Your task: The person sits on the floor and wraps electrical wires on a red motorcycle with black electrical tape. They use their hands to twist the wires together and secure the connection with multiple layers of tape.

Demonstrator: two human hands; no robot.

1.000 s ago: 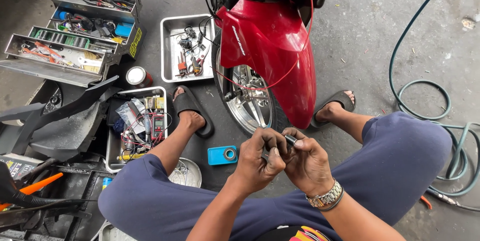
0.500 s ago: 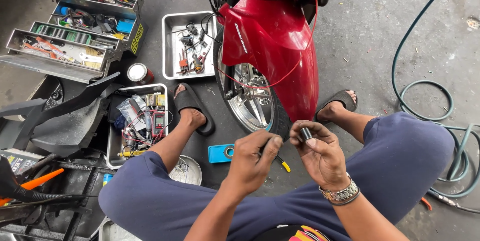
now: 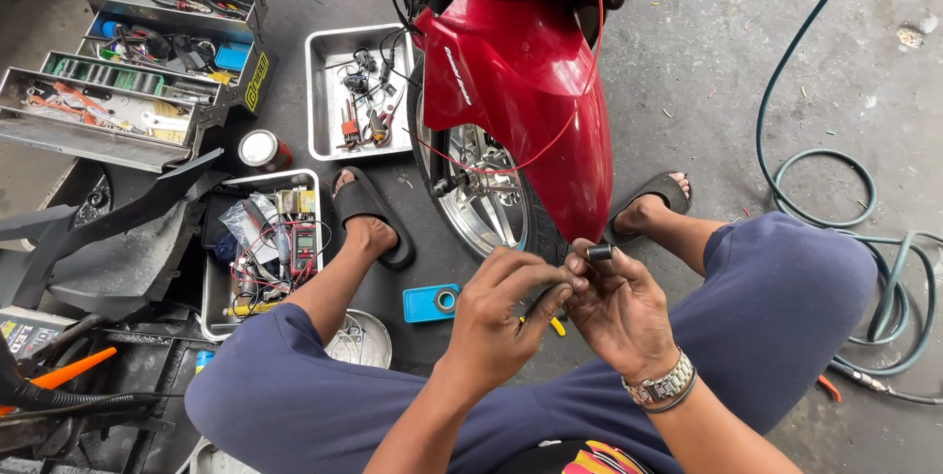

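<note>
Squatted low, knees spread, both hands met just above the floor. Right hand (image 3: pixel 624 312), wristwatch (image 3: pixel 660 388) on the wrist, pinched a small black cylindrical part (image 3: pixel 599 253) in a closed grip at the fingertips. Left hand (image 3: pixel 501 312) closed too, fingertips touching the right's, gripping something too small to tell. Just beneath, a yellow-handled tool (image 3: pixel 556 325) on the concrete. Left of that, a blue box (image 3: pixel 430 303) beside a sandalled foot. Further out, the red front fender (image 3: pixel 530 101) over the wheel (image 3: pixel 481 199), a metal tray (image 3: pixel 324 91) of small parts, an open tiered toolbox (image 3: pixel 128 52), and a green hose (image 3: pixel 845 228) coiled off right.
</note>
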